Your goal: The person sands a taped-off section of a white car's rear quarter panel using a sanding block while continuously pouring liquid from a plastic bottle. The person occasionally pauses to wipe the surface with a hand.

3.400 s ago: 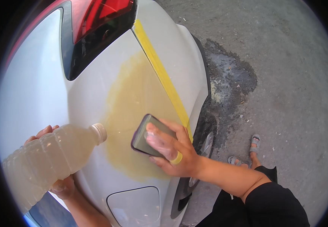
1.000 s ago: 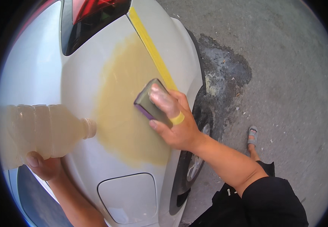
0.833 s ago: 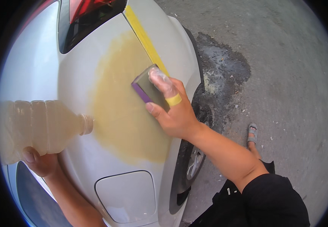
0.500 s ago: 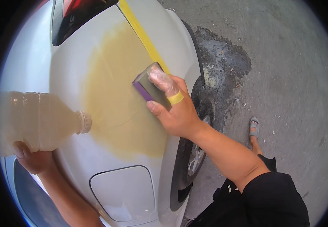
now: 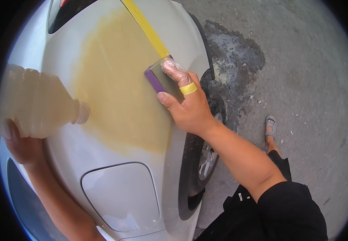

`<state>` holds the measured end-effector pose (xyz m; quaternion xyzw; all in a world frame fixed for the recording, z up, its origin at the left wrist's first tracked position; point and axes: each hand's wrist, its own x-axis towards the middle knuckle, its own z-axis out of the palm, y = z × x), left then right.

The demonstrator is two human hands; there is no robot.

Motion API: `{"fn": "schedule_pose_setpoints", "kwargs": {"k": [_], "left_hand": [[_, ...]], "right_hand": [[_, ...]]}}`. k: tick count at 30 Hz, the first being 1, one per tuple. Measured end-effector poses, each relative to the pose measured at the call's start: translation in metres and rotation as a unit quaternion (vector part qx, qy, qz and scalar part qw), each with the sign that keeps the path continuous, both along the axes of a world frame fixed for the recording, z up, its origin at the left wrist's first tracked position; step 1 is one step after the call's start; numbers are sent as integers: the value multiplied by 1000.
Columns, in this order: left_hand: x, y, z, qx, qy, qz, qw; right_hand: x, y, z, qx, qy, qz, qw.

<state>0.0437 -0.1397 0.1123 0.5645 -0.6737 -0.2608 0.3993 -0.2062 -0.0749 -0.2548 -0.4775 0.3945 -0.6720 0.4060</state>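
Holds a translucent plastic bottle (image 5: 41,102) with cloudy contents on its side at 9 o'clock, with the cap (image 5: 83,112) directed between 3 and 4 o'clock, near the 9 o'clock margin of a tan patch (image 5: 117,80); cannot tell whether touching. Grips it by the left hand (image 5: 24,142), curled around the body, with thumb along the 6 o'clock side; cannot tell the lay of the other fingers, hidden behind. Holds also, just off centre toward 11 o'clock, a flat block (image 5: 160,80) with grey top and purple edge, over the 2 o'clock part of the tan patch, just beside the 5 o'clock end of yellow tape (image 5: 148,30); cannot confirm contact, with underside hidden. Clasps it in the right hand (image 5: 192,106), spread only to the block's width, with clear film (image 5: 176,72) and a yellow band (image 5: 188,88) about the fingers on top. Noted on the pale car body (image 5: 59,56): flap (image 5: 121,197) at 7 o'clock, wheel (image 5: 209,160) toward 5 o'clock. Noted on grey ground (image 5: 314,72): dark wet stain (image 5: 242,52) between 1 and 2 o'clock, sandalled foot (image 5: 270,126) at 3 o'clock.
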Motion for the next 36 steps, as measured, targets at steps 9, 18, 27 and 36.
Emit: {"fn": "schedule_pose_setpoints", "kwargs": {"k": [9,18,27,36], "left_hand": [[-8,-8,-3,6,-61,-49,997],[-13,-14,-4,16,-86,-82,993],[1,-16,2,-22,-219,-61,973],[3,-4,-25,-28,-145,-97,984]], "right_hand": [[17,105,3,-21,22,39,999],[26,134,8,-48,13,52,997],[26,60,-2,-6,-12,3,1000],[39,84,-11,-13,33,-13,999]]}}
